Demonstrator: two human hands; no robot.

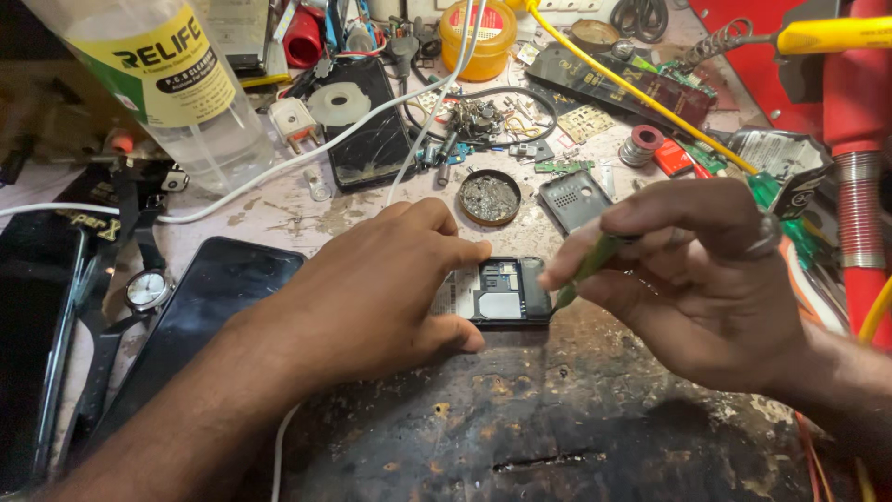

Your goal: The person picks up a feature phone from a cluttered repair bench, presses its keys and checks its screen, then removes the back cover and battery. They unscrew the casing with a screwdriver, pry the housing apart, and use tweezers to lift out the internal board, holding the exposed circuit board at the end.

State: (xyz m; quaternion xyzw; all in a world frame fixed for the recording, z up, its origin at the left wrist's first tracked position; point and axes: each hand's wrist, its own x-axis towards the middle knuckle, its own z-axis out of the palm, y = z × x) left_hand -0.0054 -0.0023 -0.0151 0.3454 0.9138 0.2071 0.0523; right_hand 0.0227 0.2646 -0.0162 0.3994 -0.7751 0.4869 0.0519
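The left hand [372, 288] lies palm-down over the left part of a small black opened mobile phone with its back cover off [502, 291], fingers together and pressing it flat to the scarred, stained bench [520, 437]. The phone sits at the middle of the bench, its long axis running left to right, and only its right half shows past the fingertips.

The right hand [692, 279] is pinched shut on a slim green-handled tool [587, 267] — thumb and forefinger clamped near its front end. The tool slants down and to the left, and its tip meets the phone's right edge, so the phone lies just left of and below this hand. The left hand is the nearer one, already on it.

Just behind the phone rest a round tin of metal scraps [489, 196] and a grey phone back cover [573, 200] — both apart from either hand.
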